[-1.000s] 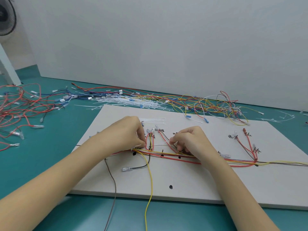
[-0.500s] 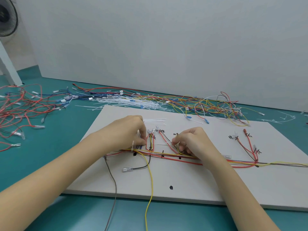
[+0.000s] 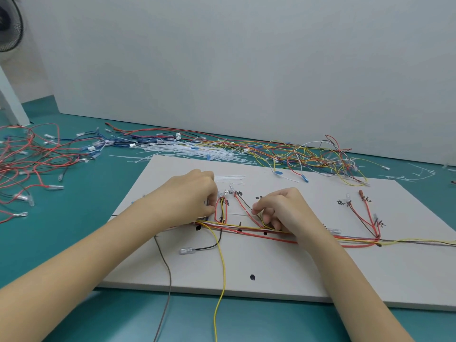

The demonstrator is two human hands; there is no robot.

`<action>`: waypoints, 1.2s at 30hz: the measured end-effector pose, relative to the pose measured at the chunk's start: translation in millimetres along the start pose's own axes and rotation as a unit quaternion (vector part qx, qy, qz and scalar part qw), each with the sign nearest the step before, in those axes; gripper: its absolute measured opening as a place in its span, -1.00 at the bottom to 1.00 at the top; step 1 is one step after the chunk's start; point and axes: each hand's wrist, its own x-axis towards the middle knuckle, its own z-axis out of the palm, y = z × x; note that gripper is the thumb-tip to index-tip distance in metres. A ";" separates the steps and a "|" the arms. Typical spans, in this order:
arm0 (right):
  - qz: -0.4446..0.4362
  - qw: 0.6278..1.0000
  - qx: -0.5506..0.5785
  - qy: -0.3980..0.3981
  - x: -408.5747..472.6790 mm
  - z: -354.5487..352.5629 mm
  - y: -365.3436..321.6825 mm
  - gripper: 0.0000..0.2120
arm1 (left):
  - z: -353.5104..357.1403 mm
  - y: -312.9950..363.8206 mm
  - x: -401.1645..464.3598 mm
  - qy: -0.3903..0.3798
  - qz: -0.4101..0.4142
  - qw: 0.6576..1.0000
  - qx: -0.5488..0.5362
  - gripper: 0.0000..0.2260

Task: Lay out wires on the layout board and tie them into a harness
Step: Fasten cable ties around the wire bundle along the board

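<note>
1. A person's left hand (image 3: pixel 190 196) and right hand (image 3: pixel 283 211) work side by side over a white layout board (image 3: pixel 320 275) lying on a teal desk (image 3: pixel 74 230).

2. The wire bundle (image 3: pixel 246 229), red, yellow and dark strands, runs along the board on a 9-to-3 o'clock axis, passing under both hands and off the board's 3 o'clock edge.

3. The left hand's fingers are curled and pressed together at the bundle's 9 o'clock end, pinching something small there; whether it is a tie or a wire cannot be told.

4. The right hand's fingers are curled too, its thumb and forefinger pinching a thin white strand (image 3: pixel 237 214) that stretches toward the left hand at 9 o'clock; it looks like a tie being drawn snug.

5. Judged from this, the coming move turns on that strand: it lies between the two hands, just at 12 o'clock of the bundle and parallel to it, equally close to either hand.

6. Spare cable ties (image 3: pixel 229 178) lie at 12 o'clock of the left hand, nearer it than the right.

7. Open board lies toward 6 o'clock; a loose yellow wire (image 3: pixel 222 267) and a grey wire (image 3: pixel 167 267) trail over that edge and could snag.

8. Loose wires (image 3: pixel 308 154) crowd the desk at 12 o'clock.
</note>
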 end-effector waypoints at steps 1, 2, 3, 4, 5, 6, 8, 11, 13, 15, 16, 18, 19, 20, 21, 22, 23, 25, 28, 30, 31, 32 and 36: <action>0.000 1.000 0.003 -0.002 -0.1 -0.1 -0.1 -0.83 | -1.0 1.0 0.5 -0.008 0.003 1.000 0.010 -0.93; -0.001 1.000 0.006 -0.003 -0.3 0.1 -0.4 -0.83 | -1.8 1.5 0.8 -0.018 0.003 1.000 0.015 -0.93; -0.002 1.000 0.010 -0.004 -0.6 0.2 -0.6 -0.83 | -2.7 1.7 1.0 -0.030 0.001 0.999 0.014 -0.92; -0.003 1.000 0.014 -0.005 -0.9 0.3 -0.6 -0.83 | -3.8 1.6 1.3 -0.044 -0.003 0.999 0.007 -0.92; -0.003 1.000 0.016 -0.005 -1.1 0.4 -0.5 -0.83 | -4.7 1.6 1.4 -0.058 -0.008 0.998 -0.001 -0.92; -0.003 1.000 0.016 -0.006 -1.2 0.6 -0.3 -0.83 | -5.4 1.9 1.4 -0.070 -0.012 0.997 -0.005 -0.92; -0.002 1.000 0.015 -0.008 -1.0 1.1 0.0 -0.83 | -6.2 4.5 1.1 -0.083 -0.016 0.996 0.006 -0.86; -0.003 1.000 0.016 -0.008 0.0 1.5 0.2 -0.83 | -7.5 9.7 2.2 -0.099 -0.020 0.994 0.032 -0.79; -0.004 1.000 0.018 -0.007 0.4 1.2 0.6 -0.83 | -9.5 11.6 4.8 -0.117 -0.024 0.992 0.041 -0.80; -0.006 1.000 0.019 -0.009 0.3 1.3 0.9 -0.83 | -11.8 12.5 7.6 -0.138 -0.027 0.989 0.047 -0.83; -0.008 1.000 0.018 -0.010 0.1 1.4 1.3 -0.83 | -12.1 12.8 9.1 -0.146 -0.027 0.988 0.051 -0.84; -0.011 1.000 0.018 -0.008 0.5 1.5 2.0 -0.83 | -11.5 13.0 10.8 -0.154 -0.024 0.986 0.061 -0.84; -0.012 1.000 0.018 -0.006 0.9 1.4 2.2 -0.83 | -11.0 12.5 11.2 -0.158 -0.023 0.985 0.059 -0.83; -0.012 1.000 0.018 -0.004 1.4 1.5 2.5 -0.84 | -10.5 11.3 11.5 -0.162 -0.023 0.985 0.049 -0.83; -0.012 1.000 0.017 -0.002 1.7 1.6 2.8 -0.84 | -10.3 9.8 11.4 -0.167 -0.025 0.985 0.035 -0.83; -0.012 1.000 0.016 0.000 2.2 1.9 3.2 -0.85 | -10.5 8.1 11.2 -0.172 -0.026 0.985 0.019 -0.84; -0.012 1.000 0.013 0.002 2.6 2.3 3.8 -0.85 | -10.7 6.2 10.8 -0.177 -0.027 0.984 0.002 -0.85; -0.013 1.000 0.006 0.005 3.2 3.2 4.7 -0.85 | -10.7 2.7 10.6 -0.183 -0.029 0.982 -0.029 -0.86; -0.012 1.000 0.004 0.005 3.4 3.8 4.7 -0.85 | -10.6 0.9 10.4 -0.185 -0.028 0.982 -0.039 -0.86; -0.010 1.000 0.004 0.004 3.5 3.5 4.9 -0.85 | -9.4 1.2 10.8 -0.181 -0.024 0.983 -0.035 -0.86; -0.009 1.000 0.004 0.004 3.5 3.4 4.9 -0.85 | -8.4 1.1 10.8 -0.176 -0.022 0.983 -0.036 -0.85; -0.008 1.000 0.003 0.003 3.6 3.3 5.0 -0.84 | -7.3 0.8 10.5 -0.171 -0.021 0.984 -0.041 -0.85; -0.008 1.000 -0.001 0.004 3.7 3.7 5.1 -0.85 | -3.2 -2.9 8.5 -0.158 -0.018 0.986 -0.057 -0.84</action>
